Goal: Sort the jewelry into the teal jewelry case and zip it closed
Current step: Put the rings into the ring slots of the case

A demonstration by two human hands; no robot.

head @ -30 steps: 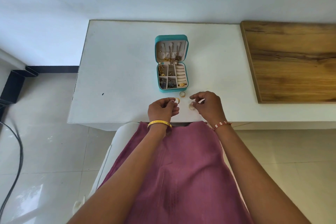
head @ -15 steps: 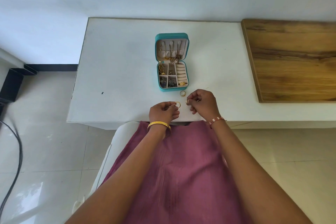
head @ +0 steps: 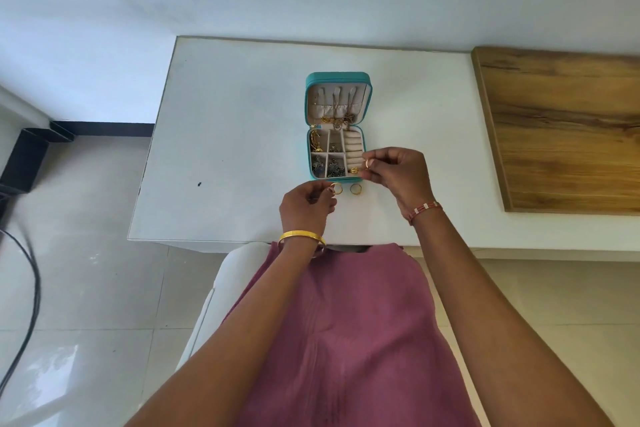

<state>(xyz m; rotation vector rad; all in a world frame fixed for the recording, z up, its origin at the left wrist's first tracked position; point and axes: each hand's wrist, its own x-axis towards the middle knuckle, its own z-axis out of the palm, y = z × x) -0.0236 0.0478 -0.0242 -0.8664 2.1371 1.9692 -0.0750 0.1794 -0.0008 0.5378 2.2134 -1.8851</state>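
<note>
The teal jewelry case lies open on the white table, lid flat at the back. Chains hang in the lid, and dark and gold pieces fill the small compartments. My right hand pinches a small gold ring just over the case's front right corner, beside the ring rolls. My left hand pinches another gold ring just in front of the case. A third gold ring lies loose on the table between my hands.
A wooden board lies on the table's right part. A black cable runs over the tiled floor at left. My pink garment and a white seat are below the table's near edge.
My right hand has carried its ring forward from near the table's front edge to the case's front right corner. My left hand has moved a little forward with its ring.
</note>
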